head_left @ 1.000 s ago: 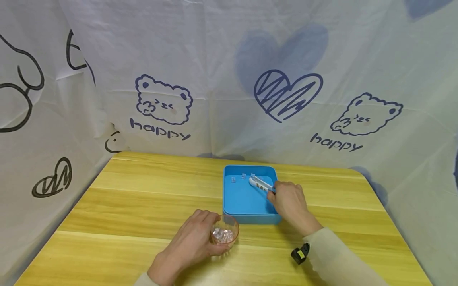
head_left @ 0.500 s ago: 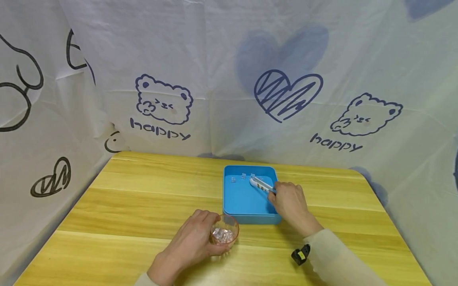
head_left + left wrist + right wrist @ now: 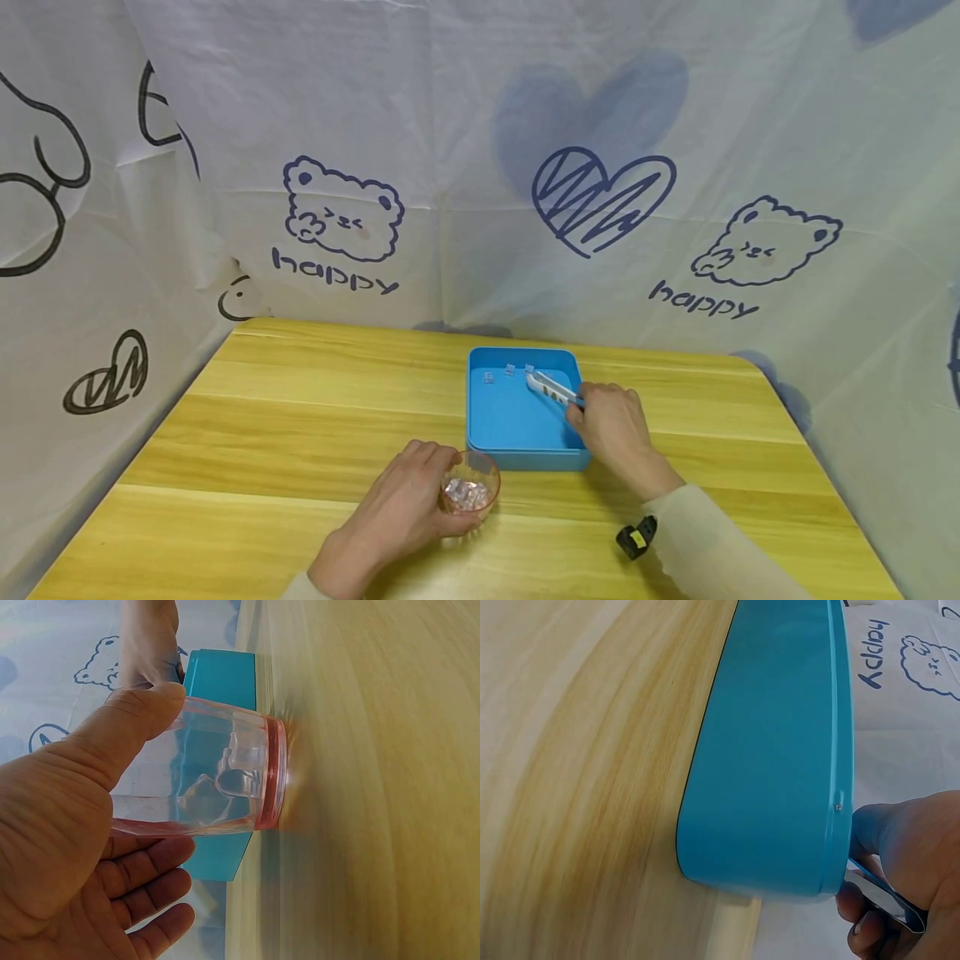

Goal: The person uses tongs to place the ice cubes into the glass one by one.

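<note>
My left hand [image 3: 405, 496] holds a clear, pink-tinted cup [image 3: 487, 477] upright on the table, thumb on one side and fingers on the other. Several clear, ice-like pieces [image 3: 467, 493] lie in the cup; the left wrist view shows the cup [image 3: 225, 765] from the side. With my right hand [image 3: 617, 427] I grip a pair of white and blue tongs [image 3: 551, 389], tips down inside a square blue box [image 3: 517, 458]. Small clear cubes [image 3: 489, 378] lie along the box's far side, one [image 3: 529, 368] by the tong tips. Whether the tips pinch it, I cannot tell.
The box stands on a wood-grain table [image 3: 300, 400], just beyond the cup. A white cloth [image 3: 465, 208] with bears and hearts hangs behind the table and along its sides. The box's wall [image 3: 772, 750] fills much of the right wrist view.
My right hand and the tongs have shifted slightly to the right within the box. The left hand, the cup and the visible cubes have stayed practically where they were.
</note>
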The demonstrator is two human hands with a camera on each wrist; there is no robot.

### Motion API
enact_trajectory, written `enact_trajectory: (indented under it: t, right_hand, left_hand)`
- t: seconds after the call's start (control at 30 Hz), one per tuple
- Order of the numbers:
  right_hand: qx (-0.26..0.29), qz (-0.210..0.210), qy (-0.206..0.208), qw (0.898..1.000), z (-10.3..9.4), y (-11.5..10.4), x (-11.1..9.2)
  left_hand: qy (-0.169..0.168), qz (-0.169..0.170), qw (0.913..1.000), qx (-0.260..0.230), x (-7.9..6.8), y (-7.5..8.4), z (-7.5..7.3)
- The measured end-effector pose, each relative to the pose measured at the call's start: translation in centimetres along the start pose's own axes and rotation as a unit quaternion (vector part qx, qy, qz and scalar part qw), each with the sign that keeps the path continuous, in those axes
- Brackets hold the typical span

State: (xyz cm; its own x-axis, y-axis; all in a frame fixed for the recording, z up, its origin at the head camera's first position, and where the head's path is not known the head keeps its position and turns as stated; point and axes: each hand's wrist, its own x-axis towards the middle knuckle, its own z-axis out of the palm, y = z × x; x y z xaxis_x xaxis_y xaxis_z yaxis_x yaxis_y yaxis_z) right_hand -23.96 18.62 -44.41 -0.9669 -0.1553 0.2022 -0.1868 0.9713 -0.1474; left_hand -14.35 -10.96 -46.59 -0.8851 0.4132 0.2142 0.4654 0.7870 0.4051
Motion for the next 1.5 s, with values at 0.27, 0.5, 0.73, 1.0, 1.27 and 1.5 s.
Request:
enact_trajectory:
  t: [0.27, 0.5, 0.73, 1.0, 1.27, 1.5]
  right_hand:
    - [0.008, -0.009, 0.006, 1.0, -0.2, 0.2, -0.4]
    - [0.008, -0.013, 0.007, 1.0, -0.3, 0.2, -0.6]
    - [0.008, -0.021, 0.019, 1.0, -0.3, 0.4, -0.7]
    - [0.009, -0.039, 0.037, 0.999, -0.2, 0.5, -0.9]
    - [0.007, -0.047, 0.041, 0.998, -0.1, 0.4, -1.1]
    - [0.01, -0.051, 0.049, 0.997, -0.3, 0.2, -1.4]
  left_hand:
    - [0.001, 0.0, 1.0, 0.003, 0.0, 0.1, 0.0]
    - [-0.002, -0.001, 1.0, -0.003, 0.0, 0.0, -0.1]
    - [-0.001, 0.001, 1.0, -0.005, 0.0, 0.0, -0.1]
    - [-0.007, -0.004, 0.9999, -0.011, 0.1, 0.0, 0.0]
    - [-0.005, -0.004, 0.9999, -0.01, 0.1, 0.0, 0.0]
    - [-0.001, -0.003, 1.0, -0.007, 0.2, -0.1, 0.1]
